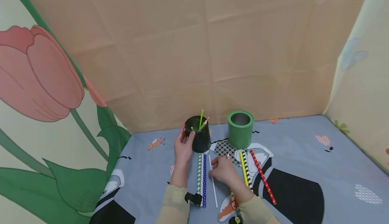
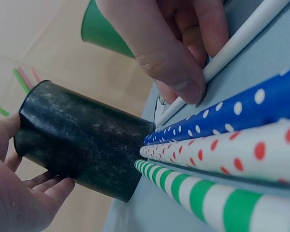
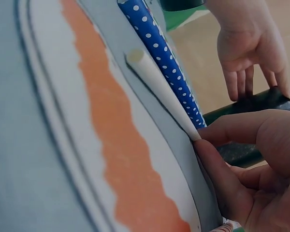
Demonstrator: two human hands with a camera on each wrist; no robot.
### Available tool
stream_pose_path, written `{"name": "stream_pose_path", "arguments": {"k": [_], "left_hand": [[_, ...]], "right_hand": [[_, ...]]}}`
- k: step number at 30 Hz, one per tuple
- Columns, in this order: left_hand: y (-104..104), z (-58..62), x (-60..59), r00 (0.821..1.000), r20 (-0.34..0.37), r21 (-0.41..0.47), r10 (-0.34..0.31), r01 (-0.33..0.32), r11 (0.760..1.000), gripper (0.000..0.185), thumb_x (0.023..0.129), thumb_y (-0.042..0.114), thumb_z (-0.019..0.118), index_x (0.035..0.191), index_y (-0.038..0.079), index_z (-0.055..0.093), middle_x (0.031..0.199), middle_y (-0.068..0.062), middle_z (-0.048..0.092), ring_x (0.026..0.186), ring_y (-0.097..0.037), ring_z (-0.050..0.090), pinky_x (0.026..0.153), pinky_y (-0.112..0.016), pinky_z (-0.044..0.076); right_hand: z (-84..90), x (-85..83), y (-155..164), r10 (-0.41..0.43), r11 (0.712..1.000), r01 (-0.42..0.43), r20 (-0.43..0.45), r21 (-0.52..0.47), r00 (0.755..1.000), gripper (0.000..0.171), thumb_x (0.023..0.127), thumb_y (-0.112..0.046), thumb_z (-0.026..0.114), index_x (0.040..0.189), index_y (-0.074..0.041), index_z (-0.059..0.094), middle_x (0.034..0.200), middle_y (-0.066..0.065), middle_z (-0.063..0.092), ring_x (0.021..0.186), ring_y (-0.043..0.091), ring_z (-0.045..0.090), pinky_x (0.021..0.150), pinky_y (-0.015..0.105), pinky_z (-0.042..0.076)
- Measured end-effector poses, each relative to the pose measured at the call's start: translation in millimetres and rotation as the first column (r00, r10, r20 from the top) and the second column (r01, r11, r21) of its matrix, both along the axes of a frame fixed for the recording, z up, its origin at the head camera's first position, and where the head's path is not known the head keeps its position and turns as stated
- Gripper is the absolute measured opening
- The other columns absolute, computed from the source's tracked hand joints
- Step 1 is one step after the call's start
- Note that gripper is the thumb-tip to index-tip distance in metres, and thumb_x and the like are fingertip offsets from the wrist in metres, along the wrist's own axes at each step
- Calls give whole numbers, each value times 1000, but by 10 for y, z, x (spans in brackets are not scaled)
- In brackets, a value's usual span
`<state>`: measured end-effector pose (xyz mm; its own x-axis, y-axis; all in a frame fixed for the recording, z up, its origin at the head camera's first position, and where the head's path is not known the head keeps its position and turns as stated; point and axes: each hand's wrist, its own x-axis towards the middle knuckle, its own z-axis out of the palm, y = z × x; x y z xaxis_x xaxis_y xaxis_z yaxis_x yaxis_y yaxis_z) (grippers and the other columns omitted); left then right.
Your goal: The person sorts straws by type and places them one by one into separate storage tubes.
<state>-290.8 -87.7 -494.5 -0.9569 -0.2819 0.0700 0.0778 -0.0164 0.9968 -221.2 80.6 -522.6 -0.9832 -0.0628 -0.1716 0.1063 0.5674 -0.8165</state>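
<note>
i have my left hand (image 1: 183, 147) wrapped round the black cup (image 1: 200, 139) while my right hand (image 1: 223, 171) pinches the white straw (image 1: 213, 182) lying flat on the sheet (image 1: 304, 149) beside the blue dotted straw (image 1: 204, 180); next, i judge, lift and tip it in.

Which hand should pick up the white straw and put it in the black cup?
Probably the right hand: its fingertips already pinch the white straw lying on the cloth. The left hand is busy, wrapped round the black cup, so it can steady the cup.
</note>
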Motion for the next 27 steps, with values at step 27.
{"name": "stream_pose_path", "arguments": {"k": [27], "left_hand": [[-5, 2, 14, 999, -32, 17, -11, 12, 1000, 64, 101, 28, 78, 159, 19, 54, 154, -17, 58, 150, -36, 47, 121, -52, 39]], "right_hand": [[95, -25, 116, -11, 989, 34, 155, -146, 988, 47, 81, -5, 83, 125, 1, 71, 94, 10, 67, 75, 21, 68, 64, 33, 62]]}}
